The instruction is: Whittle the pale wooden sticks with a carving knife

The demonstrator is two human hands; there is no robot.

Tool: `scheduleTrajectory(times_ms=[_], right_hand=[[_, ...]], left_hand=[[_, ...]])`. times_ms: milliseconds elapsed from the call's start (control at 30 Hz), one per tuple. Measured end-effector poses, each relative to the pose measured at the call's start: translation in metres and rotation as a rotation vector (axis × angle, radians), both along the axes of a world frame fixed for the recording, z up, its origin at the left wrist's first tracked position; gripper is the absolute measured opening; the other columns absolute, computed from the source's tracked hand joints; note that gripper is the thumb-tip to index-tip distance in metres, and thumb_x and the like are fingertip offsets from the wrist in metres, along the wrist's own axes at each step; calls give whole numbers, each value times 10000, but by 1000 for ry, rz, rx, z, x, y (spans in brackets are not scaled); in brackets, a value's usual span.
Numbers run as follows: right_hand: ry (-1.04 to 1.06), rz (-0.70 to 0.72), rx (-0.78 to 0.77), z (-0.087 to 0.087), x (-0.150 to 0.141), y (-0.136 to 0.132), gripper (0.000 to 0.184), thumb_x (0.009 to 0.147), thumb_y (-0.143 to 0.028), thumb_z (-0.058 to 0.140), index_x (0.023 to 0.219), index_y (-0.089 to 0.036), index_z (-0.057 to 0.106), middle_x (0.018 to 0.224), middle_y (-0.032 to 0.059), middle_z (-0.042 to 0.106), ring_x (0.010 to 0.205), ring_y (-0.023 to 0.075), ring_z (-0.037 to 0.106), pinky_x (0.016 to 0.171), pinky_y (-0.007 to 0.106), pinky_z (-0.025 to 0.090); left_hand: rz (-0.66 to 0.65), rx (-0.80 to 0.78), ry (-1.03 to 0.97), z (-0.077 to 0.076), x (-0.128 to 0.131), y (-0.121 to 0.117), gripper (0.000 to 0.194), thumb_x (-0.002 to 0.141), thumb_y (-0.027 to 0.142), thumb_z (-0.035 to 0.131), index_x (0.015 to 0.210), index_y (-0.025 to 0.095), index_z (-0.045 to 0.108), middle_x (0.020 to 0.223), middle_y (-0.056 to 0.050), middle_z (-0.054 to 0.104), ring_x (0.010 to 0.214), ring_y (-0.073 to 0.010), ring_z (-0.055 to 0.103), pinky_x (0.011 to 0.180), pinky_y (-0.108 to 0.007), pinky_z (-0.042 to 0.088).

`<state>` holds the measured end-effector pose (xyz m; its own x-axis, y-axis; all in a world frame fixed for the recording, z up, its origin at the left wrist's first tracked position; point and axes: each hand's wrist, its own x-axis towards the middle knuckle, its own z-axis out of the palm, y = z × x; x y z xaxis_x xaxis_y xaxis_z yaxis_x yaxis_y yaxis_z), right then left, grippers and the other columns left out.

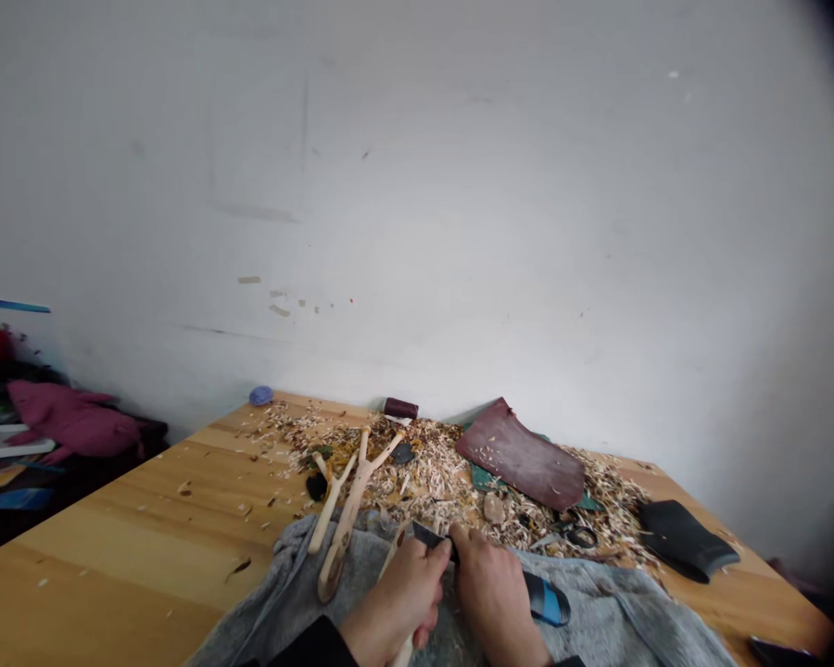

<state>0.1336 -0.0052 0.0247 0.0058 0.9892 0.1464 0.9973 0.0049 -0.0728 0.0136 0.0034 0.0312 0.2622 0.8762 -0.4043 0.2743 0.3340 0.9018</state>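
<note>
My left hand is closed around a pale peeled wooden stick, whose lower end shows beneath the fist. In my right hand is a carving knife with a blue and black handle. Its dark blade points left and lies across the stick near the top, with my left thumb close against the back of the blade. Both hands are over a grey towel. Two peeled Y-shaped branches, a larger one and a smaller one, rest on the towel's left edge and the table.
Wood shavings cover the back of the wooden table. Among them lie a brown leather piece, scissors and a dark thread spool. A black curved piece lies right. A pink stuffed toy sits left, beyond the table.
</note>
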Motion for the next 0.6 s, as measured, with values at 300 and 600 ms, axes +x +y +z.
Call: scheduleTrajectory(times_ms=[300,600], right_hand=[[124,9,-10,2,10,2,307,889,-113,449,1040,-255,675,935,58,754,836,217,718,630,261,409],[183,48,23,-7,11,4,538,850,-112,483,1353,-278,576,961,81,764,840,225,716,657,254,440]], left_hand=[[11,25,-138,1,0,-6,198,869,402,516,771,251,433,486,108,383,304,-62,263,322,-202,177],[3,-404,-568,-9,-12,14,380,832,391,406,556,166,540,407,39,382,305,-61,307,345,-193,205]])
